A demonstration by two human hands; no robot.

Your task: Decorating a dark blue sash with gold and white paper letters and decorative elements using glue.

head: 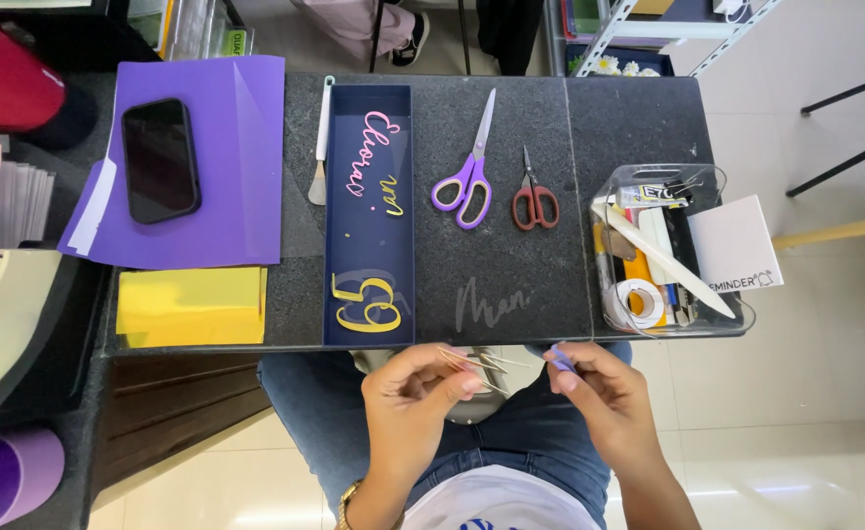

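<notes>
Low in the frame, just under the near edge of the table (638, 118), I see both hands over the lap. My left hand (415, 391) is pinched shut on a bundle of thin sticks (473, 365): pale wood or gold in colour, slender, fanning out to the right from the fingertips, several of them crossing. My right hand (604, 388) is closed on a small purple piece (561, 358), held between thumb and forefinger; it looks like a flat scrap, but it is too small for me to tell its shape. The stick tips and the purple piece are near each other, not touching.

Above the hands, a long navy tray (403, 196) runs up the middle-left of the frame with pink and yellow cut script letters and a large yellow shape lying in it. To its right lie purple scissors (465, 182) and, beside them, smaller red scissors (534, 201). At centre right stands a clear bin (736, 319) of tools and tape. At upper left a black phone (159, 159) rests on a purple sheet (246, 147), with a yellow sheet (192, 306) below it.
</notes>
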